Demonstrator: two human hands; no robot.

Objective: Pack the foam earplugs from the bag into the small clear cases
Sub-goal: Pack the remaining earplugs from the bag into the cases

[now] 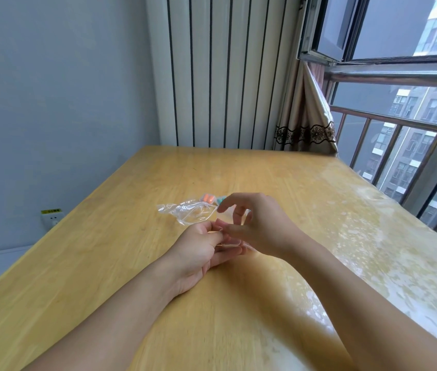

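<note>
My left hand [206,247] lies palm up on the wooden table [105,263] and holds a small clear case [234,245] between thumb and fingers; the case is barely visible. Just above and to the right of it hovers my right hand [255,223], its fingers loosely curled and its thumb tip at the case's edge next to my left thumb. A crumpled clear plastic bag [188,212] lies just beyond the hands. Behind the bag sit orange earplugs [208,198] and a teal item [221,200], partly hidden by my right index finger.
The table's right side is covered by a clear patterned sheet [372,236]. A radiator [222,76] and a curtain [305,124] stand behind the far edge. A window with a railing [399,129] runs along the right. A wall socket [51,216] is at the left.
</note>
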